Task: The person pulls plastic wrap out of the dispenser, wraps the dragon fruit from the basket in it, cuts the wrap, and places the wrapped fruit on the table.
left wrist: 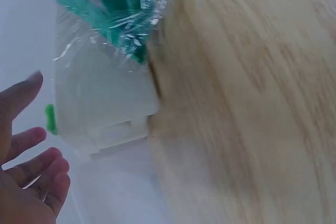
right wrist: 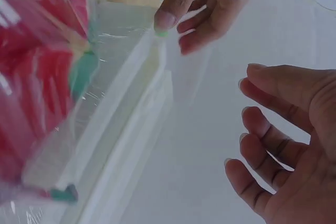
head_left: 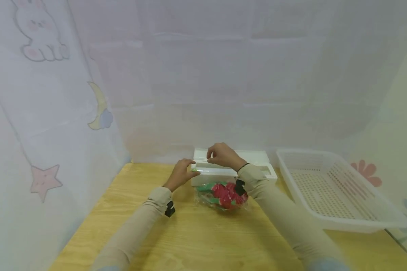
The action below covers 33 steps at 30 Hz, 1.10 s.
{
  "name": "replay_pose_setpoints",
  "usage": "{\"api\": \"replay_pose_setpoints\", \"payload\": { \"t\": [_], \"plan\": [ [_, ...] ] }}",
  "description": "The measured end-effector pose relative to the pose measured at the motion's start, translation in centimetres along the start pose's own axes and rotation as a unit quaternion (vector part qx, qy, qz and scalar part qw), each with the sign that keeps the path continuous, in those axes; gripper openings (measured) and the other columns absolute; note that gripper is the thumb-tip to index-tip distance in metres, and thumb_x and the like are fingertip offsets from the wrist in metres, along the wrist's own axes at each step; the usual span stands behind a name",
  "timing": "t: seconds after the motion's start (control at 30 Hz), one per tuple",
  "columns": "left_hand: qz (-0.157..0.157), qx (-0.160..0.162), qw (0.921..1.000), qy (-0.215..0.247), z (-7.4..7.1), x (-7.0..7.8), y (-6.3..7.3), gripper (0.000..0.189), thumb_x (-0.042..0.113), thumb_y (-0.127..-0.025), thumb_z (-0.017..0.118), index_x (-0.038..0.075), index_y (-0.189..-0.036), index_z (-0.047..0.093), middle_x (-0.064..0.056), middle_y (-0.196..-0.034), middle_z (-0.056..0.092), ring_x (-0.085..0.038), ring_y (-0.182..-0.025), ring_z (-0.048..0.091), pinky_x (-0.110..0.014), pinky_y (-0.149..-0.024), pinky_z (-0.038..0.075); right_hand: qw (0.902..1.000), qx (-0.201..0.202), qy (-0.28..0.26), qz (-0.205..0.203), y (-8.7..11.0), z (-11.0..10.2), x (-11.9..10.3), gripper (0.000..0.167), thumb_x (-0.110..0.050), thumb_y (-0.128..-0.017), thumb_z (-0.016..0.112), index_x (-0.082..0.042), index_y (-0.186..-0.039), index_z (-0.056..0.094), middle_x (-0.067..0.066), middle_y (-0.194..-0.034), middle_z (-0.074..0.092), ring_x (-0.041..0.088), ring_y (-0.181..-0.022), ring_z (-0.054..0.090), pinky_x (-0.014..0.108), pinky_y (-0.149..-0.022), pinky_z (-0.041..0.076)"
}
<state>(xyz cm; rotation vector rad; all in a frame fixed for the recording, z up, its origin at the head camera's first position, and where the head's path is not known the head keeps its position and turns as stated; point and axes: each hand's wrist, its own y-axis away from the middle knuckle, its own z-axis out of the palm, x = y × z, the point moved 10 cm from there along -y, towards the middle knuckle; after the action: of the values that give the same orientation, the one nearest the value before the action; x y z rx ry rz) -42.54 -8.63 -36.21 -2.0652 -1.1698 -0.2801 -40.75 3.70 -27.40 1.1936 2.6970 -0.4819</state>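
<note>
We best steady the open white lidded box point(head_left: 214, 180), behind the wrapped red flowers point(head_left: 225, 194), with our spread left hand point(head_left: 181, 174); above, our right hand point(head_left: 224, 155) curves, any pinch unclear.

The table point(head_left: 203, 237) was made of light yellow wood, and its grain was well visible. Near the far edge, in the middle, there stood a long white box point(head_left: 217, 179), with its lid point(head_left: 256, 155) raised at the far side. Just on the near side of the box lay a clear plastic packet point(head_left: 225, 195) with red and green content. On the right stood a wide white basket point(head_left: 329, 192) with many small holes.
</note>
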Motion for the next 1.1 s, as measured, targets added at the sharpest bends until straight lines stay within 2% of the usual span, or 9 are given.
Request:
{"api": "replay_pose_setpoints", "payload": {
  "t": [0.13, 0.3, 0.43, 0.57, 0.7, 0.87, 0.97, 1.1],
  "plan": [
    [0.011, -0.026, 0.9977, -0.061, 1.6, -0.3, -0.1, 0.063, 0.04, -0.084, 0.08, -0.007, -0.124, 0.064, -0.025, -0.126, 0.062, -0.044, -0.117, 0.055, -0.057, -0.101, 0.043, 0.9992, -0.03, 0.025, -0.012, -1.5, 2.4, -0.7, 0.011, -0.011, -0.093, 0.071, -0.003, -0.098, 0.077, 0.009, -0.092, 0.071, 0.022, -0.083, 0.063, 0.036, -0.074, 0.054],
    [0.028, -0.004, 0.9919, -0.124, 1.9, -0.5, -0.2, 0.063, 0.047, -0.079, 0.082, -0.001, -0.119, 0.069, -0.019, -0.121, 0.065, -0.039, -0.11, 0.059, -0.056, -0.091, 0.048, 0.9972, -0.045, 0.056, 0.02, -2.7, 4.9, -1.1, 0.011, -0.012, -0.092, 0.072, -0.006, -0.099, 0.078, 0.008, -0.094, 0.071, 0.027, -0.087, 0.063, 0.04, -0.072, 0.055],
    [0.043, 0.021, 0.9898, -0.134, 1.5, -0.1, -0.2, 0.054, 0.046, -0.077, 0.084, 0.003, -0.107, 0.074, -0.018, -0.115, 0.068, -0.04, -0.105, 0.06, -0.056, -0.086, 0.049, 0.9935, -0.039, 0.091, 0.055, -3.6, 6.1, -0.7, 0.011, -0.015, -0.09, 0.075, -0.009, -0.099, 0.078, 0.007, -0.102, 0.073, 0.03, -0.092, 0.061, 0.044, -0.076, 0.055],
    [0.055, 0.031, 0.9884, -0.138, 1.2, -0.2, 0.1, 0.044, 0.046, -0.077, 0.084, 0.008, -0.098, 0.075, -0.013, -0.111, 0.069, -0.04, -0.105, 0.059, -0.055, -0.086, 0.047, 0.9917, -0.036, 0.111, 0.052, -4.5, 7.5, -0.8, 0.009, -0.014, -0.088, 0.077, -0.009, -0.096, 0.079, 0.005, -0.1, 0.073, 0.027, -0.089, 0.06, 0.044, -0.078, 0.055],
    [0.067, 0.027, 0.987, -0.144, 1.3, -0.5, 0.4, 0.043, 0.046, -0.079, 0.082, 0.011, -0.103, 0.076, -0.014, -0.12, 0.066, -0.04, -0.114, 0.055, -0.056, -0.091, 0.045, 0.9915, -0.028, 0.122, 0.035, -4.7, 7.8, -1.3, 0.007, -0.015, -0.085, 0.08, -0.009, -0.089, 0.079, 0.004, -0.091, 0.072, 0.026, -0.085, 0.06, 0.042, -0.075, 0.054],
    [0.077, 0.025, 0.9834, -0.162, 0.8, -0.1, 0.4, 0.05, 0.047, -0.079, 0.08, 0.007, -0.109, 0.077, -0.022, -0.134, 0.058, -0.044, -0.129, 0.046, -0.058, -0.102, 0.039, 0.9914, -0.007, 0.128, 0.024, -4.7, 7.4, -1.7, 0.008, -0.015, -0.084, 0.082, -0.009, -0.086, 0.078, 0.004, -0.087, 0.072, 0.025, -0.081, 0.059, 0.042, -0.074, 0.054],
    [0.071, 0.025, 0.9798, -0.185, 0.7, 0.1, 0.4, 0.053, 0.049, -0.079, 0.079, 0.004, -0.108, 0.077, -0.025, -0.14, 0.052, -0.046, -0.135, 0.041, -0.059, -0.108, 0.034, 0.9901, -0.003, 0.137, 0.028, -4.8, 7.5, -1.5, 0.007, -0.015, -0.085, 0.08, -0.009, -0.084, 0.078, 0.003, -0.086, 0.072, 0.024, -0.081, 0.059, 0.042, -0.075, 0.054],
    [0.054, 0.007, 0.9762, -0.21, 1.1, -0.1, 0.5, 0.056, 0.052, -0.081, 0.077, 0.003, -0.107, 0.077, -0.025, -0.147, 0.046, -0.046, -0.14, 0.035, -0.059, -0.113, 0.028, 0.9903, -0.017, 0.133, 0.036, -4.9, 8.3, -1.0, 0.005, -0.015, -0.085, 0.08, -0.01, -0.085, 0.079, 0.002, -0.086, 0.073, 0.023, -0.081, 0.059, 0.042, -0.076, 0.055]
  ]
}}
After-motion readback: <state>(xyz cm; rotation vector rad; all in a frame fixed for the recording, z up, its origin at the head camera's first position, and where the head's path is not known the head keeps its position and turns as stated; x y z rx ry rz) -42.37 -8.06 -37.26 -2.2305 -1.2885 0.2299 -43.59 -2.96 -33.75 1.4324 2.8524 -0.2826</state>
